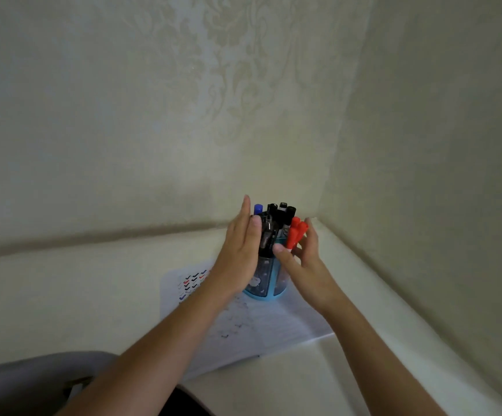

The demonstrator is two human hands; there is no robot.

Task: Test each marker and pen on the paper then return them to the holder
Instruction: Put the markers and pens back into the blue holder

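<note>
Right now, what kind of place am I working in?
Probably a home desk in a room corner: patterned wallpaper behind, a blue holder packed with pens and red markers, and paper covered in test ticks.

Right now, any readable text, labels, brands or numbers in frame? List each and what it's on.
None legible.
paper: only black, red and blue tick marks, no words.
black marker: white label too blurred to read.
holder: pale print, no readable text.
</note>
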